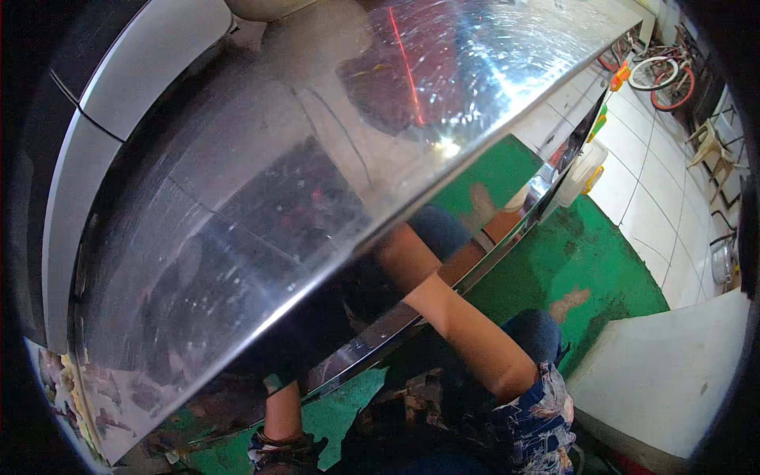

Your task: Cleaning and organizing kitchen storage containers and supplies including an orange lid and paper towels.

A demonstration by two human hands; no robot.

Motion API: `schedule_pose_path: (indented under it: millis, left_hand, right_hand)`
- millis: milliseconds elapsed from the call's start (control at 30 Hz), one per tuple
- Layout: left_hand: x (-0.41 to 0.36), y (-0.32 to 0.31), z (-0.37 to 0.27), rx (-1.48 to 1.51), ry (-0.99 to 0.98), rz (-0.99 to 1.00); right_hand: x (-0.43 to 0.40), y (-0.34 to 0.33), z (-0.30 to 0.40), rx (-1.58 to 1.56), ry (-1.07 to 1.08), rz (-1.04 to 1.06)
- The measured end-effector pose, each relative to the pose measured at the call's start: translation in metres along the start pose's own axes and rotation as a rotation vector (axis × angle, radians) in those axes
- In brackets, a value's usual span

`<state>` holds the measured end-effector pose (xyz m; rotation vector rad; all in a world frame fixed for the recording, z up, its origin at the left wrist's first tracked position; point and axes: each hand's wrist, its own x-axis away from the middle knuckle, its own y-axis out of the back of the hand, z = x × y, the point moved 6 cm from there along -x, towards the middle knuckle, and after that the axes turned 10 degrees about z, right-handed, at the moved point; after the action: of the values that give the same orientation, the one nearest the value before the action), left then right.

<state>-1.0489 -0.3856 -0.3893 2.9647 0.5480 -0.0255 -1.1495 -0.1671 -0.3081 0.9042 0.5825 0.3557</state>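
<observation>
Both my hands are out of view, hidden below the polished metal tabletop in front of me. My right forearm crosses a lower shiny metal edge and disappears beneath the tabletop's front edge. On the left, only a short length of my left forearm shows before dark shadow covers it. What either hand touches cannot be seen. Scratches and bright glare mark the tabletop, and it mirrors a thin red line of light. A patterned sleeve is around my right upper arm.
A curved pale panel borders the tabletop's far left. Along the right end sit a clear plastic container with a yellow latch and orange and green items. A green floor covering meets white tiles. Bicycles, a plastic stool and a white panel stand right.
</observation>
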Motion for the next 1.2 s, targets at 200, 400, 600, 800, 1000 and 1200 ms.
schedule_pose_path:
  millis: [200,400,600,800,1000,1200]
  left_hand:
    - [-0.002,0.007,0.004,-0.008,0.001,-0.038]
    - [0.004,0.017,0.017,0.123,-0.074,0.014]
    - [0.023,0.001,-0.009,0.008,-0.179,-0.025]
    - [0.055,-0.025,-0.032,-0.007,-0.205,-0.135]
    - [0.152,-0.063,-0.024,-0.318,-1.003,0.439]
    - [0.101,-0.152,0.179,-0.138,0.192,0.239]
  right_hand:
    - [0.052,-0.002,-0.027,-0.416,-0.010,-0.123]
    - [0.097,-0.026,-0.029,-0.219,-0.242,0.064]
    - [0.100,-0.038,-0.034,-0.187,-0.281,0.076]
    - [0.117,-0.013,-0.031,-0.155,-0.251,-0.162]
    - [0.232,-0.083,-0.152,-0.822,-0.835,-1.053]
    - [0.254,-0.220,-0.210,-0.597,-0.996,-0.808]
